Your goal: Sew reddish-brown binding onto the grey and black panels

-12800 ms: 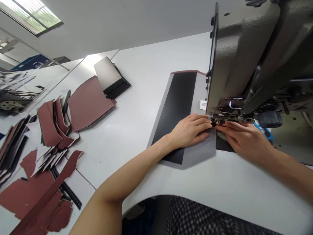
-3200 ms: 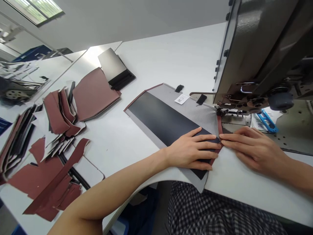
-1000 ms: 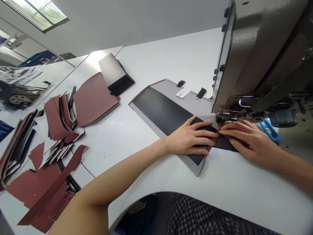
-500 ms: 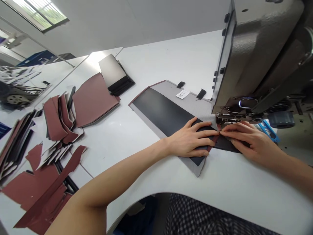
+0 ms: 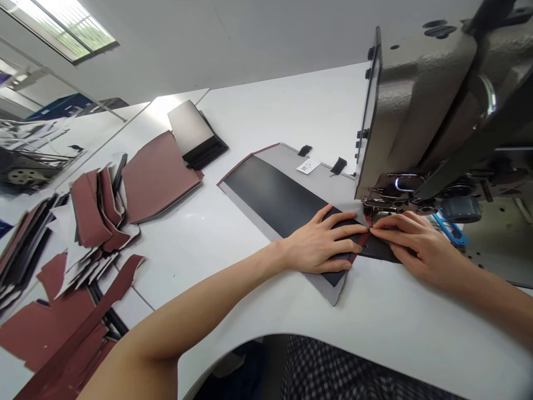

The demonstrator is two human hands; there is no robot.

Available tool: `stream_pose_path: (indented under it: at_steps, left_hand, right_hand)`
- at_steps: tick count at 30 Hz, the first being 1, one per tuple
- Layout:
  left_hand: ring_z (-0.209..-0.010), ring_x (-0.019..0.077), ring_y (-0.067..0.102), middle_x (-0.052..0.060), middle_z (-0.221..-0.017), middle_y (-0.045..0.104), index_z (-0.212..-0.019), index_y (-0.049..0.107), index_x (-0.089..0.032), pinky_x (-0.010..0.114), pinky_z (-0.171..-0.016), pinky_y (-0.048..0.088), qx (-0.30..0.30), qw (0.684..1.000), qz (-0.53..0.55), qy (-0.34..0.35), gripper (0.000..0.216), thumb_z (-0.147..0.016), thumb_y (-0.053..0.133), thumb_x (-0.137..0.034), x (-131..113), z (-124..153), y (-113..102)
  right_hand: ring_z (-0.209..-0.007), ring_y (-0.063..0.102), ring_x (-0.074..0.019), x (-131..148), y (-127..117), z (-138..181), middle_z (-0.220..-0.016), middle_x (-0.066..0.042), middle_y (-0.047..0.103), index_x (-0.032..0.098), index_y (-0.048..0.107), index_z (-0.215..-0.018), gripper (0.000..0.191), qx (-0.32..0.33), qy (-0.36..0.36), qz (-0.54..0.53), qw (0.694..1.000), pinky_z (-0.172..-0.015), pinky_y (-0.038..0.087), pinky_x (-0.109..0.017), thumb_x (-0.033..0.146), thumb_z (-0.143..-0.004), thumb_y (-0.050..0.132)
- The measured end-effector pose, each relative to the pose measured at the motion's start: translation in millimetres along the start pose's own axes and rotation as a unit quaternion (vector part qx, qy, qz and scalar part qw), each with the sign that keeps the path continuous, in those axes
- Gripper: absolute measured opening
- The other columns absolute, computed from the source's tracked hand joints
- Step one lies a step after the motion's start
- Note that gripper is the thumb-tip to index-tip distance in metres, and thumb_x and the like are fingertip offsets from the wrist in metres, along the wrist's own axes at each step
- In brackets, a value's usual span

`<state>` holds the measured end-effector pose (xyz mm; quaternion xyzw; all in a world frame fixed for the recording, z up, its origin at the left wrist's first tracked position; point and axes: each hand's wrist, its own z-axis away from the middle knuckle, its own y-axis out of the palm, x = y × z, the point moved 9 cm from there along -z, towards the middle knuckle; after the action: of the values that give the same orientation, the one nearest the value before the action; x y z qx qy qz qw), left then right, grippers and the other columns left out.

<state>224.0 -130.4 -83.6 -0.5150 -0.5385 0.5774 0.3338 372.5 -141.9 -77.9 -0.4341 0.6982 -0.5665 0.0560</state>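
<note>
A long panel of grey mesh with a black strip (image 5: 275, 197) and a reddish-brown bound edge lies on the white table (image 5: 266, 111), its near end running under the sewing machine's presser foot (image 5: 375, 205). My left hand (image 5: 320, 247) presses flat on the black strip with spread fingers. My right hand (image 5: 416, 244) pinches the folded bound edge right next to the foot, fingertips almost meeting those of my left hand. A white label (image 5: 308, 166) and small black tabs (image 5: 338, 165) sit on the panel's far side.
The grey sewing machine head (image 5: 416, 111) fills the right side, with blue snips (image 5: 452, 230) behind the foot. Left on the table lie reddish-brown cut pieces (image 5: 160, 178), a black-and-grey stack (image 5: 194, 133) and scraps. A checked garment (image 5: 353, 372) shows below the table's curved edge.
Both hands stay on the panel near the foot, with little movement. The whole view has shifted slightly, so the machine head sits a little lower and further left.
</note>
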Motion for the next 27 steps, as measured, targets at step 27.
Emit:
stream_pose_path:
  at_steps: [27]
  left_hand:
    - [-0.150,0.0316,0.036,0.006,-0.150,0.057,-0.129,0.065,-0.027,0.054,-0.127,0.012,0.007,0.999,0.020,-0.033,0.039,-0.105,0.045,-0.049,29.1,-14.9,-9.1]
  right_hand:
    - [-0.103,0.061,-0.0284,11.8,10.9,-12.4,-0.116,-0.013,0.065,0.010,0.061,-0.130,0.048,-0.005,0.008,0.251,0.968,-0.086,0.050,-0.044,0.001,-0.086,0.044]
